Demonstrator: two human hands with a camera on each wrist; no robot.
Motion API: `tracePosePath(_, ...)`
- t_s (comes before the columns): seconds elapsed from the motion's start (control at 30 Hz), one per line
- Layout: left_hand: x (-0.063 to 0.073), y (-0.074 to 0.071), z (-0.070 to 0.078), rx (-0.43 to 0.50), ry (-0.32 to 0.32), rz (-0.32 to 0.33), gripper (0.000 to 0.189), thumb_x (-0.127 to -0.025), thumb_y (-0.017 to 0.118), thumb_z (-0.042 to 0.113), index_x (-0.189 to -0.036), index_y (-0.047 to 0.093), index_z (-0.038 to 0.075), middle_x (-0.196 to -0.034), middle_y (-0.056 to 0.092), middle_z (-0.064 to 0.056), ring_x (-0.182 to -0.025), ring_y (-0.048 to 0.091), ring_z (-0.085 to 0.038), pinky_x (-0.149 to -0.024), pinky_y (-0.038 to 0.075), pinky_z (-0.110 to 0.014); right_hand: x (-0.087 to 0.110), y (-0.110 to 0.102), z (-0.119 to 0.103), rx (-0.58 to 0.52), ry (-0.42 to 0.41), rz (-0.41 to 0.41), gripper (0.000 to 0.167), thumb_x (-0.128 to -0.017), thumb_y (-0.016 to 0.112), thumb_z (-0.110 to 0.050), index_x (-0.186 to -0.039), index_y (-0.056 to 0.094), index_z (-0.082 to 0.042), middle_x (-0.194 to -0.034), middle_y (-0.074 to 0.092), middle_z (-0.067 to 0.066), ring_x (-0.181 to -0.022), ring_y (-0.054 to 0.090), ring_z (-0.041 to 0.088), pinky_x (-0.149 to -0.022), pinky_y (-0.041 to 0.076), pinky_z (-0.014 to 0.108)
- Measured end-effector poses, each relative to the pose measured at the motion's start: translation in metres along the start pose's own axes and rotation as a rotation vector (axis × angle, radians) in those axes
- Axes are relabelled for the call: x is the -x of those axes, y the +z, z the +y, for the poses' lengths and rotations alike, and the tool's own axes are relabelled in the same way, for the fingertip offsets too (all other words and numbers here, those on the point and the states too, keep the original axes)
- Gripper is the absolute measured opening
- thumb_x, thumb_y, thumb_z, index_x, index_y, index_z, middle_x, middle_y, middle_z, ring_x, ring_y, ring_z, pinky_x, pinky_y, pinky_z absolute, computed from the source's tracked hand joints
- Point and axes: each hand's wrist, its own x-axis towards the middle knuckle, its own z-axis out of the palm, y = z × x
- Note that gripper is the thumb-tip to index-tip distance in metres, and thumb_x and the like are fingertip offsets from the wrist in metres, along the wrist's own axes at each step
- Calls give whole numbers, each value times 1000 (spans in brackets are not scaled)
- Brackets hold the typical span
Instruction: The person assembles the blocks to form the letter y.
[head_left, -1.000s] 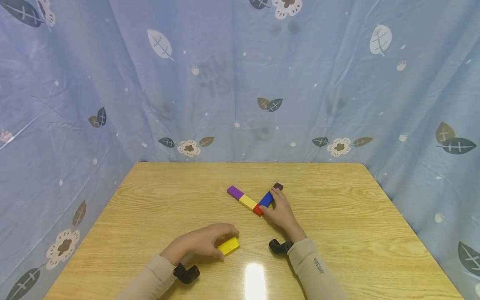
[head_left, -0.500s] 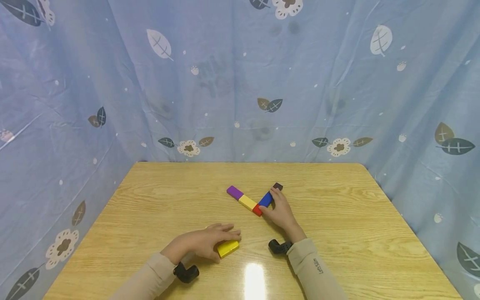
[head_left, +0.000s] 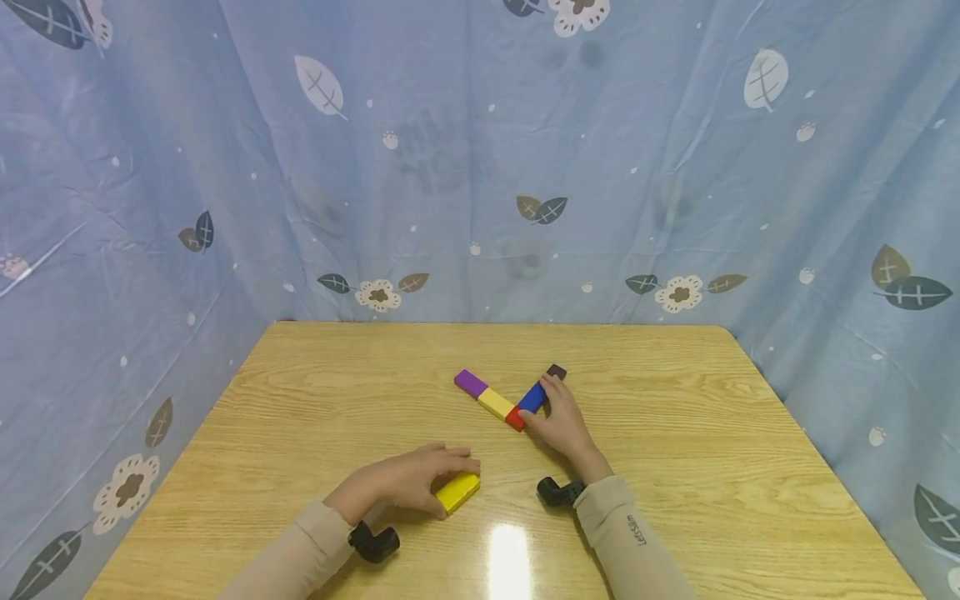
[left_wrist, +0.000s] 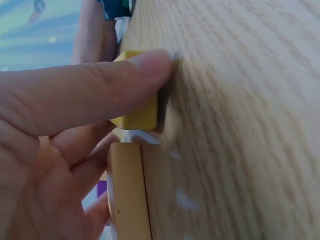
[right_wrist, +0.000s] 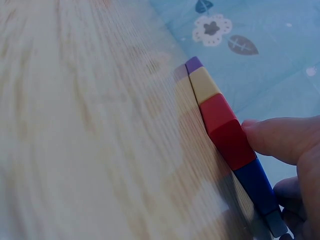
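My left hand [head_left: 412, 482] holds a yellow block [head_left: 458, 493] at the front middle of the table, with the thumb against its near side. In the left wrist view, a pale orange block [left_wrist: 131, 190] lies under the same hand, hidden in the head view. My right hand [head_left: 562, 425] is at a V of joined-up blocks. Its thumb touches the red block [head_left: 514, 419]; its fingers curl over the blue block [head_left: 532, 399] near the dark block [head_left: 557, 372]. The other leg has a pale yellow block [head_left: 496, 405] and a purple block [head_left: 470, 383].
All the blocks lie on a wood-grain table [head_left: 337, 375]. A blue patterned curtain [head_left: 480, 167] hangs behind it and along both sides. Black wrist cameras sit on both wrists. Light glares on the tabletop [head_left: 510, 562] near the front.
The fingers of my left hand spread and lifted half a second ago, and now close round the yellow block again. The block turned slightly. My right hand and the V have stayed still.
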Motion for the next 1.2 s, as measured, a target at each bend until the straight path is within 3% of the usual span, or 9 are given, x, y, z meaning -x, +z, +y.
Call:
tracePosePath(0.17, -5, -1, -2, 20, 11, 50, 68, -78, 78, 26, -139, 47, 23, -134, 53, 5, -110, 50, -8, -98, 45, -33, 0, 0, -1, -6, 0, 1, 76, -85, 69, -35, -139, 38, 9, -149, 34, 22, -141, 21, 40, -113, 23, 54)
tracePosePath(0.33, -13, -1, -2, 18, 22, 106, 68, -79, 76, 26, -139, 45, 15, -137, 50, 1, -121, 49, -13, -105, 41, -36, 0, 0, 0, -8, 4, 0, 76, -85, 68, -35, -140, 38, 8, -149, 33, 21, -142, 21, 39, -113, 23, 55)
tracePosePath(0.53, -19, -3, 2, 25, 40, 145, 67, -78, 76, 26, -137, 46, 13, -132, 50, 1, -118, 48, -12, -103, 42, -35, 0, 0, 2, 1, 7, 4, 76, -85, 69, -35, -140, 38, 7, -149, 34, 21, -142, 21, 39, -113, 23, 54)
tracePosePath(0.87, -30, -1, 3, 48, 48, 156, 67, -77, 76, 27, -136, 48, 13, -122, 47, 7, -105, 47, -5, -97, 44, -29, -1, 1, 2, 18, 5, 8, 75, -85, 69, -34, -140, 39, 7, -148, 35, 22, -141, 23, 39, -113, 24, 54)
tracePosePath(1.2, -42, -2, 5, 20, 22, 146, 70, -79, 76, 30, -139, 43, 13, -135, 47, 1, -119, 47, -11, -106, 40, -33, -1, 2, 2, 6, 14, 9, 76, -84, 70, -35, -140, 39, 6, -149, 34, 20, -142, 22, 38, -113, 24, 54)
